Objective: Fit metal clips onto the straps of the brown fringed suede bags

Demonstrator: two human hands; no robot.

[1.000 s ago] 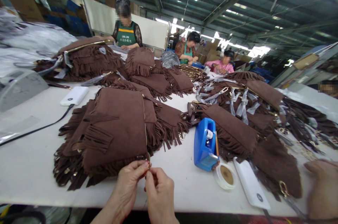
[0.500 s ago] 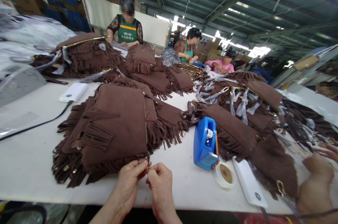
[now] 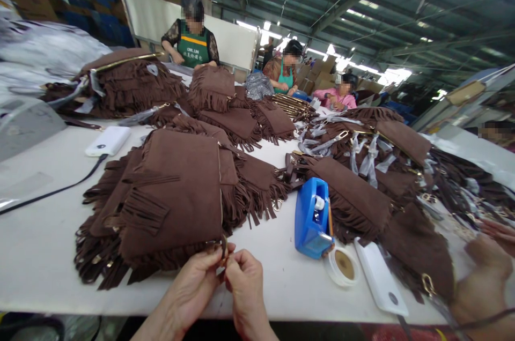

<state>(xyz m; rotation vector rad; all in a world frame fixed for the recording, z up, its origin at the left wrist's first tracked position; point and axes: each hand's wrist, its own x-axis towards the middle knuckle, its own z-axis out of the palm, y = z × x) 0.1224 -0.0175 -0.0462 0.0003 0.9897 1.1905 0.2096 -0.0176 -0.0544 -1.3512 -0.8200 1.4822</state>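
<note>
A brown suede fringed bag [image 3: 177, 196] lies on top of a pile of like bags on the white table [image 3: 44, 244] in front of me. My left hand [image 3: 197, 282] and my right hand [image 3: 243, 284] meet at the bag's near right corner. Both pinch a small gold metal fitting [image 3: 223, 249] at the end of the bag's zipper. The fingertips of both hands are pressed together around that fitting, and what lies between them is partly hidden.
A blue tape dispenser [image 3: 311, 217], a tape roll [image 3: 343, 266] and a white power bank [image 3: 380, 282] lie to the right. Another white power bank [image 3: 108, 141] with a black cable sits left. More brown bags [image 3: 362, 169] cover the table. A neighbour's hand [image 3: 483, 282] works at right; three people sit far off.
My hands have stayed pinched at the bag's corner and shifted slightly upward on the fitting. The neighbour's hand at the right has moved a little.
</note>
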